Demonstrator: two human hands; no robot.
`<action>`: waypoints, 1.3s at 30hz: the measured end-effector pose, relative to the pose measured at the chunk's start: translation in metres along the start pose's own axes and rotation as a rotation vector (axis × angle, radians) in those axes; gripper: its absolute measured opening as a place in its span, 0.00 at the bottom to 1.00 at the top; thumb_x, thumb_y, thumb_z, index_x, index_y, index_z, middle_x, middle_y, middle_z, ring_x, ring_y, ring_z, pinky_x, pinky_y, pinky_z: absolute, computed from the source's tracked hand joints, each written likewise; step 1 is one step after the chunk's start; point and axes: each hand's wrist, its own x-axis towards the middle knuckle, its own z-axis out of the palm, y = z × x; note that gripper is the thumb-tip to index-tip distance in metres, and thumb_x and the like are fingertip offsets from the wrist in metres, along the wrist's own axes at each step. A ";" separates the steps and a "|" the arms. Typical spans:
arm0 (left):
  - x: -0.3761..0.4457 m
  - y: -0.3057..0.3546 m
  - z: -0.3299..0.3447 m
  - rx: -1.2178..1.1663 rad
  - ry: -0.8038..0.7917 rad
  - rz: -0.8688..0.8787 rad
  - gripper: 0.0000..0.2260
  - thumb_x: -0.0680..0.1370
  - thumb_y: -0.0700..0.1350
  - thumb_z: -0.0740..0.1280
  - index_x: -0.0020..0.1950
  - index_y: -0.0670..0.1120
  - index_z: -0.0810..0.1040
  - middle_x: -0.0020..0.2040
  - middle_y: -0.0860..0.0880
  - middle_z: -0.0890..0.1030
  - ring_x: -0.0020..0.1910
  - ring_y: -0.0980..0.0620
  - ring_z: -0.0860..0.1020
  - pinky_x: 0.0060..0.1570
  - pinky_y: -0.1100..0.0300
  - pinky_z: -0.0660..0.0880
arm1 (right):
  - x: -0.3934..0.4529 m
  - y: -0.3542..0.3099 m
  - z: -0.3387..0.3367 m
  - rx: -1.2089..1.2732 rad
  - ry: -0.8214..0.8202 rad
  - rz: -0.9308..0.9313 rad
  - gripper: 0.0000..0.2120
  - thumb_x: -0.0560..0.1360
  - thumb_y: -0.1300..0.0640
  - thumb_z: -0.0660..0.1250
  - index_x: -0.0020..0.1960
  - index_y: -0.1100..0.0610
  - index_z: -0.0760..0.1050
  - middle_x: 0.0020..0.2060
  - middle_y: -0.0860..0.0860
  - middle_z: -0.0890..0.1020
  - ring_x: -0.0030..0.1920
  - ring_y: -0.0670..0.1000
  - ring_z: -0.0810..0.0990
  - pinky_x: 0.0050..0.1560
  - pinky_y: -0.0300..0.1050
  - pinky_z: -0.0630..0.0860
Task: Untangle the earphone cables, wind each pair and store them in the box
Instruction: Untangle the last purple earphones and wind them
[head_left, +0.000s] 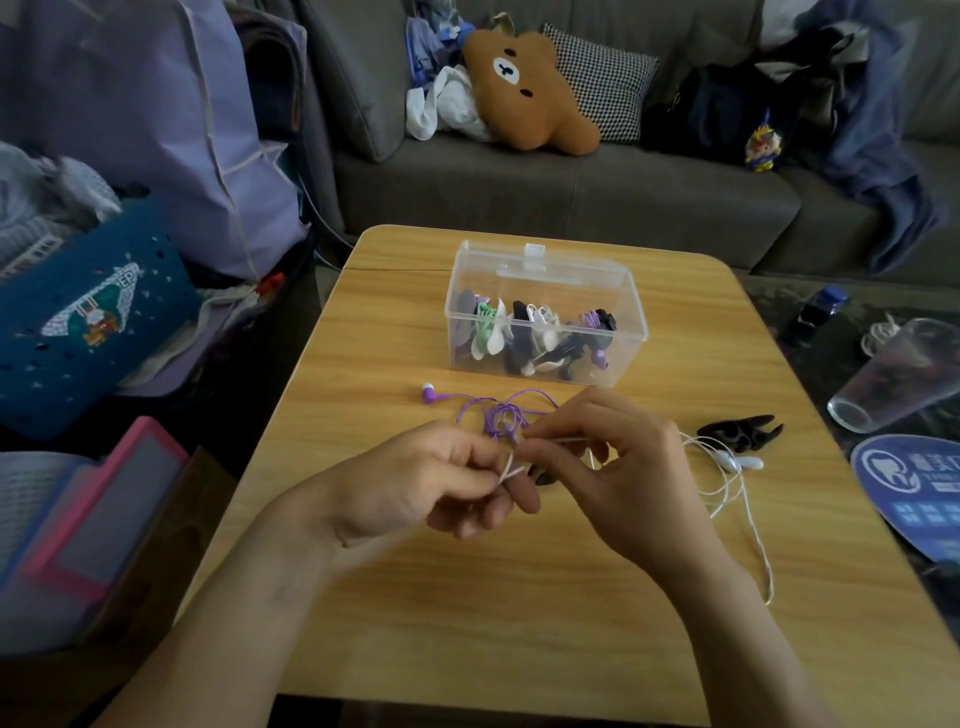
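My left hand (415, 483) and my right hand (618, 467) meet over the middle of the wooden table (467, 597). Both pinch a white earphone cable (737, 499), which trails off to the right and down the table. A purple earphone cable (498, 413) lies tangled just behind my fingers, its earbud (428, 393) resting to the left. The clear plastic box (545, 312) stands open at the back of the table with several wound earphones inside. A black cable winder (743, 431) lies to the right.
A tipped plastic cup (893, 379) and a blue round fan (919, 493) lie off the table's right side. A sofa with a bear cushion (524, 88) is behind. Bags and a pink-edged case (104, 509) crowd the left.
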 end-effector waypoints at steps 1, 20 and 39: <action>-0.001 0.002 -0.001 -0.049 0.015 0.001 0.12 0.76 0.43 0.60 0.46 0.43 0.84 0.34 0.47 0.76 0.30 0.52 0.69 0.29 0.62 0.60 | 0.000 0.002 0.000 0.022 -0.034 0.047 0.03 0.72 0.57 0.76 0.42 0.57 0.85 0.37 0.46 0.81 0.35 0.41 0.78 0.38 0.27 0.68; 0.013 0.000 0.009 -0.062 0.560 0.360 0.08 0.76 0.32 0.67 0.52 0.39 0.84 0.50 0.44 0.86 0.52 0.51 0.85 0.32 0.72 0.67 | -0.007 -0.013 0.017 -0.074 -0.324 0.087 0.03 0.75 0.53 0.73 0.46 0.51 0.85 0.32 0.36 0.76 0.32 0.38 0.74 0.36 0.28 0.65; 0.002 0.007 0.002 0.115 0.145 0.029 0.07 0.74 0.43 0.60 0.40 0.45 0.77 0.33 0.52 0.73 0.30 0.56 0.66 0.30 0.67 0.62 | -0.003 -0.015 0.004 -0.053 -0.072 0.147 0.09 0.69 0.47 0.79 0.37 0.50 0.83 0.27 0.46 0.78 0.28 0.46 0.75 0.32 0.32 0.66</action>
